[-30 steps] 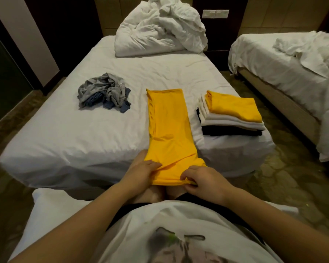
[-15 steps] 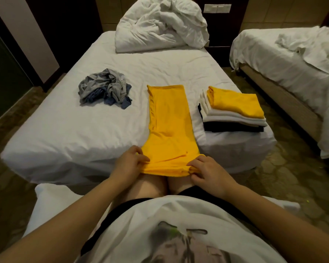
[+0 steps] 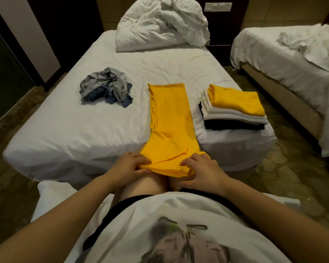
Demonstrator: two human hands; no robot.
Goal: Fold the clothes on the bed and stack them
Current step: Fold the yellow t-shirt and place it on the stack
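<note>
Fingers [image 3: 141,160] of our left hand [image 3: 127,166] and right hand [image 3: 202,170] pinch the near hem of the long yellow garment [image 3: 169,118], between a crumpled grey heap [image 3: 105,88] and the folded stack [image 3: 234,112].

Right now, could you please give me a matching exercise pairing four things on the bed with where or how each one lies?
1. long yellow garment
2. grey and blue heap
3. folded stack
4. white duvet

A. bunched at the head of the bed
B. crumpled, unfolded, left of the middle
C. near end held by the left hand and right hand
D. near right corner, yellow piece on top

Pairs: 1-C, 2-B, 3-D, 4-A.
</note>
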